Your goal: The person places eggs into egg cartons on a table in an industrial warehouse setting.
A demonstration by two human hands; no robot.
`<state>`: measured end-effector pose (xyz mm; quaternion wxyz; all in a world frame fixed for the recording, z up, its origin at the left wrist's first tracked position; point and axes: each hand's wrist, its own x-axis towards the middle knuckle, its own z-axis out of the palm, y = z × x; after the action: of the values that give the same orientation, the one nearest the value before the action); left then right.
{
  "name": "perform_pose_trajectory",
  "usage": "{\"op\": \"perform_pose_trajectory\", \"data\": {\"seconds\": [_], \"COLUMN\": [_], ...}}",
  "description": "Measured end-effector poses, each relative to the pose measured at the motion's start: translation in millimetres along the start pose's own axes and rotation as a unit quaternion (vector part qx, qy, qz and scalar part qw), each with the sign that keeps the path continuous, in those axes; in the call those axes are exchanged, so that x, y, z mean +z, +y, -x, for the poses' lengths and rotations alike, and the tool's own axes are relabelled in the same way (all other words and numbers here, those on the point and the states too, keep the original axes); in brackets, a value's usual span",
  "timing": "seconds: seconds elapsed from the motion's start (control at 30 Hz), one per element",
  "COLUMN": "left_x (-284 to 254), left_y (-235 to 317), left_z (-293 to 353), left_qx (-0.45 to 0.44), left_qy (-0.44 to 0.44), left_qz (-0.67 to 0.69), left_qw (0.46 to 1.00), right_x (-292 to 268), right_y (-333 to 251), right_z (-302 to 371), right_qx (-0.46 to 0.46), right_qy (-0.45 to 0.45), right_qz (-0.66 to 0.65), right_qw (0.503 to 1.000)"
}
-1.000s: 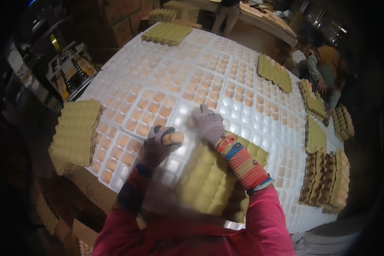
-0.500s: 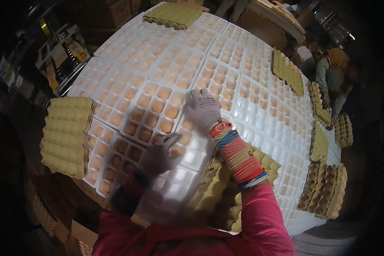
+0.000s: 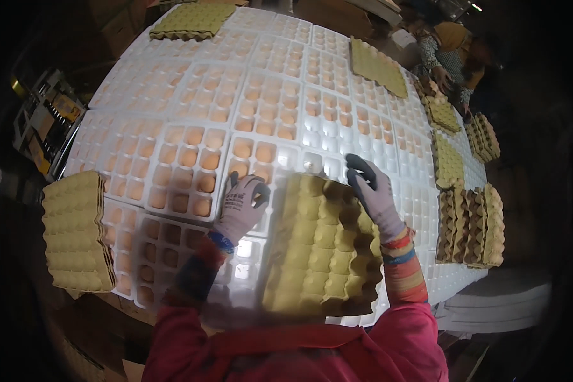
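Observation:
My left hand [image 3: 243, 205], in a white glove with grey fingertips, is over a white tray [image 3: 225, 159] with square cells. Its fingers are bent and apart, close to several pale brown eggs [image 3: 265, 153] in that tray. My right hand [image 3: 372, 190], gloved the same way, hovers by the far right corner of a yellow-green moulded egg tray [image 3: 315, 245]. Its thumb and fingers are curled with a gap between them, and I see nothing held. The moulded tray lies in front of me over the white cells. Coloured bands wrap both wrists.
White trays, many filled with eggs, cover the wide table. Stacked moulded trays [image 3: 76, 232] stand at the left, and others [image 3: 468, 226] at the right edge. One more stack [image 3: 192, 20] lies at the far left. A co-worker's hands [image 3: 440, 79] are at the far right.
My right hand has drawn back from the far end of the white tray to the moulded tray's corner. My left hand has moved slightly forward. The whole view has shifted, exposing more of the moulded tray.

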<state>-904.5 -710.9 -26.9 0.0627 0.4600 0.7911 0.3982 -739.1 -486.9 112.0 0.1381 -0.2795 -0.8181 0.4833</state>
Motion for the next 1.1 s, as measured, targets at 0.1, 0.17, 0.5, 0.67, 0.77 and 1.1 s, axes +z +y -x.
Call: {"op": "perform_pose_trajectory", "data": {"seconds": [0.1,0.17,0.5,0.67,0.77,1.1], "left_x": [-27,-35,-26,-35,-44,-235], "left_y": [42,54,180,195,194,-12], "left_z": [18,52,186,205,230,281], "left_qx": [-0.007,-0.026,-0.167,-0.141,-0.289,-0.015], "left_qy": [0.108,0.141,0.034,0.318,0.243,0.677], "left_qz": [0.083,0.113,0.058,0.261,0.263,0.405], "left_qw": [0.991,0.983,0.984,0.901,0.888,0.614], "right_x": [-62,-85,-40,-17,56,168], "right_y": [46,71,132,48,30,-58], "right_z": [78,135,234,226,222,241], "right_qx": [0.040,0.065,0.040,0.030,-0.019,-0.280], "right_qy": [0.144,0.181,0.132,0.146,0.160,-0.216], "right_qz": [-0.004,0.100,0.037,-0.232,-0.204,-0.096], "right_qw": [0.989,0.976,0.990,0.961,0.966,0.930]}}
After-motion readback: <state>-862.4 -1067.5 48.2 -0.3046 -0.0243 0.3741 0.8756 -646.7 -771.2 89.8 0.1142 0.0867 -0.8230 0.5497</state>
